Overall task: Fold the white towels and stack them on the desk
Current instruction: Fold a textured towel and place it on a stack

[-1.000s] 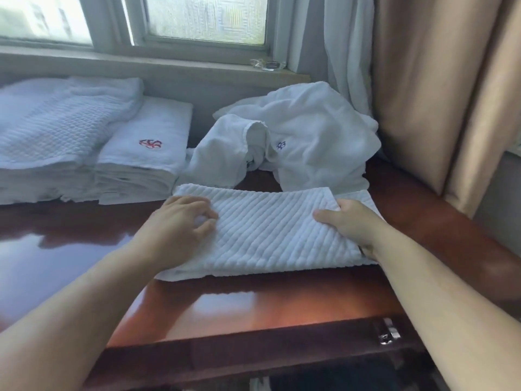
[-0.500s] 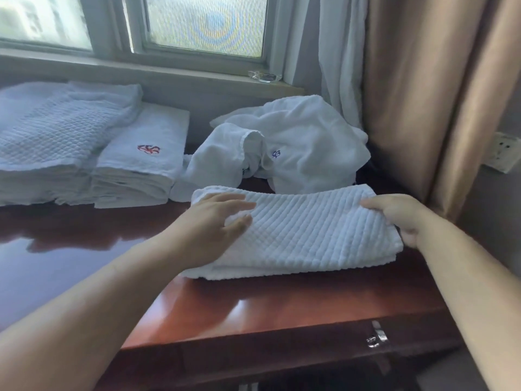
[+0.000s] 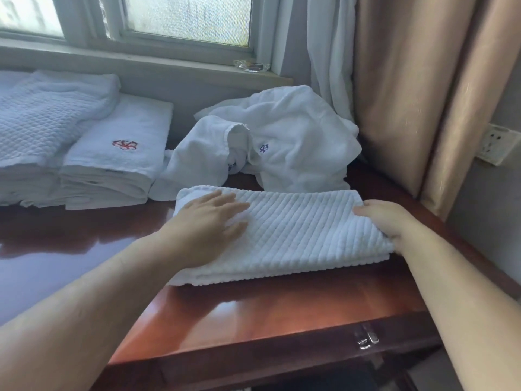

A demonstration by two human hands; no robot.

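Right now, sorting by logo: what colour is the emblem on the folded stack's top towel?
Red emblem, head view.

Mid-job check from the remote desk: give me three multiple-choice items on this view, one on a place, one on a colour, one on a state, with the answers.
1. Where does the unfolded white pile lie?
A. behind the ribbed towel, by the curtain
B. on the windowsill
C. on the left stacks

2. What colour is the emblem on the stack nearest the pile?
A. green
B. red
C. yellow

3. How is the left hand placed?
A. fist in the air
B. pinching a corner
C. flat on the towel

Answers:
1 A: the crumpled pile sits past the ribbed towel, next to the curtain.
2 B: the emblem on the folded stack is red.
3 C: the left hand lies with straight fingers on the towel, while the right hand holds its other end.
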